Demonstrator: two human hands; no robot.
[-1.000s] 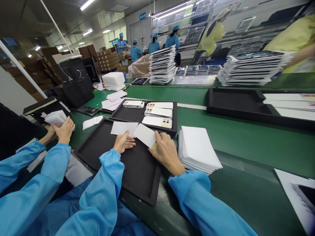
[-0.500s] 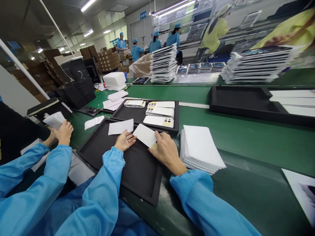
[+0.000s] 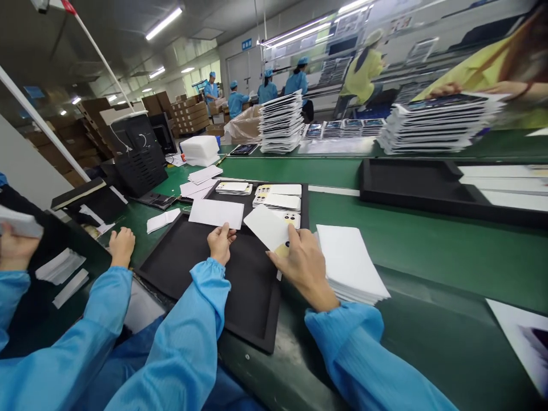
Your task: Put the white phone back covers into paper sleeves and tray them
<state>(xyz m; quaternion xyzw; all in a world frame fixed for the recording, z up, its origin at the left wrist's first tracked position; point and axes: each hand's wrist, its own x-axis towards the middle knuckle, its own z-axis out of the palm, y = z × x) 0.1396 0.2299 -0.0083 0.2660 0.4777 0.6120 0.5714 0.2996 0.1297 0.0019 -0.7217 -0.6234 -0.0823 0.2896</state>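
My white panel point(image 3: 266, 227) slants away leftward
Left hand point(image 3: 220, 244) pinches a paper slip point(image 3: 216, 213); my right hand point(image 3: 306, 267) (half-curled) grips the panel's near end.

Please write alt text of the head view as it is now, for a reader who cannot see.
Above a black tray, the left hand holds a white slip and the right hand a white card. White sheets lie stacked at the right on a green table; beside the left arm, a co-worker's hands work.
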